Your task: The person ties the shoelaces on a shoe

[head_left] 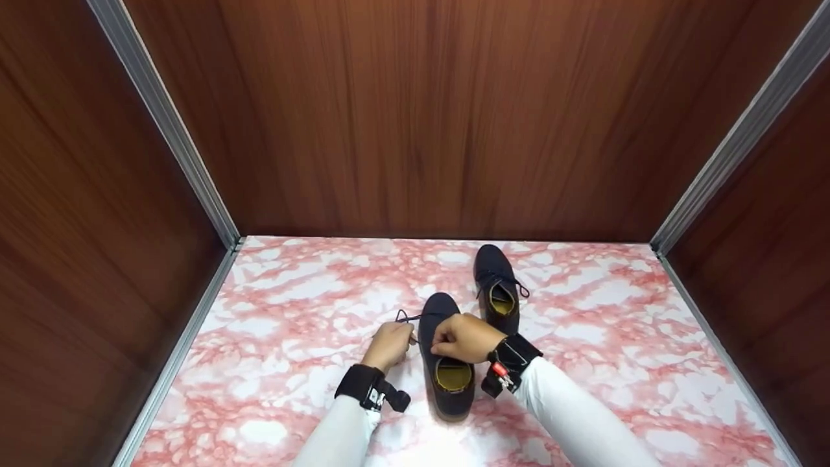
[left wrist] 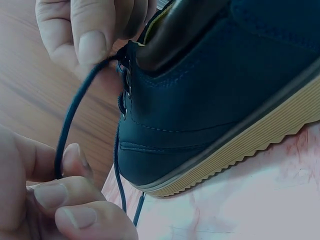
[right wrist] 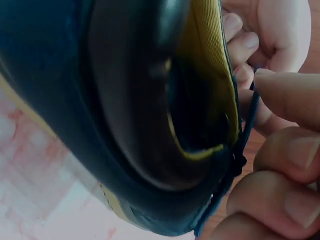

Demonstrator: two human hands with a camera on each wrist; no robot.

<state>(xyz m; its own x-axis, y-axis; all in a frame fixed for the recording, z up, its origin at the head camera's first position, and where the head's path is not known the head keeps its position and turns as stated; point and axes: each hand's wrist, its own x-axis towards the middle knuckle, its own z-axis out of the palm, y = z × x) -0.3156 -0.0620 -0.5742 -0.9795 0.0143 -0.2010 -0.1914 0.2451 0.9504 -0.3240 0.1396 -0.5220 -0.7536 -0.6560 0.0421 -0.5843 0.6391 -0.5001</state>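
A dark navy lace-up shoe (head_left: 439, 306) stands on the patterned surface between my hands, toe pointing away. On its left side, my left hand (head_left: 389, 344) pinches one length of the dark shoelace (left wrist: 75, 110), which arcs up to the eyelets in the left wrist view. My right hand (head_left: 468, 337) lies over the shoe's lacing and pinches the lace close to the top eyelets. A small knot (right wrist: 240, 164) sits at the shoe's throat in the right wrist view. Another stretch of lace hangs past the toe in the left wrist view.
A second matching shoe (head_left: 494, 266), its laces tied in a bow, stands beyond and to the right of the first. Red-and-white marbled surface (head_left: 292, 305) lies beneath both. Brown wood-grain panels (head_left: 415, 117) with grey metal edging (head_left: 172, 123) enclose the back and sides.
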